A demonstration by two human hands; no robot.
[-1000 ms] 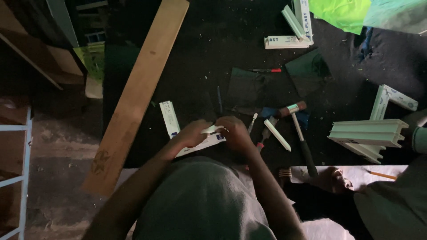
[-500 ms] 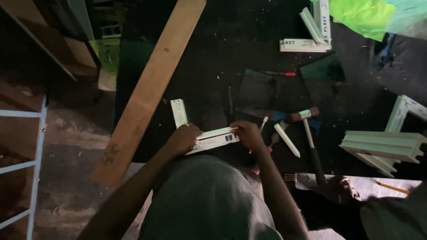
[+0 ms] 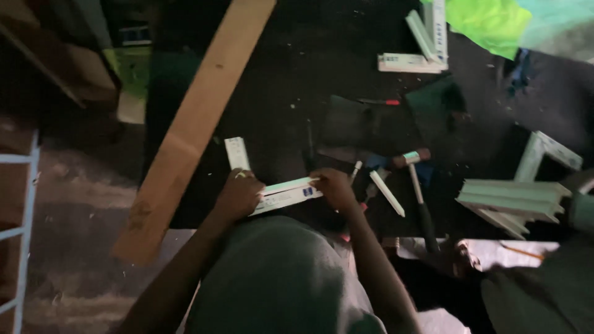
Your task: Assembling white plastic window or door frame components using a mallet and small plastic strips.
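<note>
I hold a short white plastic profile piece (image 3: 288, 192) flat over the dark work surface (image 3: 291, 93), close to my body. My left hand (image 3: 238, 195) grips its left end, and my right hand (image 3: 334, 187) grips its right end. Another short white profile piece (image 3: 237, 153) lies just beyond my left hand. To the right of my right hand lie a thin white strip (image 3: 387, 193) and a hammer (image 3: 418, 192) with a dark handle.
A long wooden plank (image 3: 192, 124) slants across the left side. White profile offcuts (image 3: 411, 62) lie far back, and stacked pale profiles (image 3: 513, 201) sit right. Another person's arm (image 3: 578, 207) shows at the right edge. A light blue frame (image 3: 25, 229) stands at the left.
My hands spread apart along the white profile piece and now hold it by both ends; earlier they were close together over it. The view shifted slightly.
</note>
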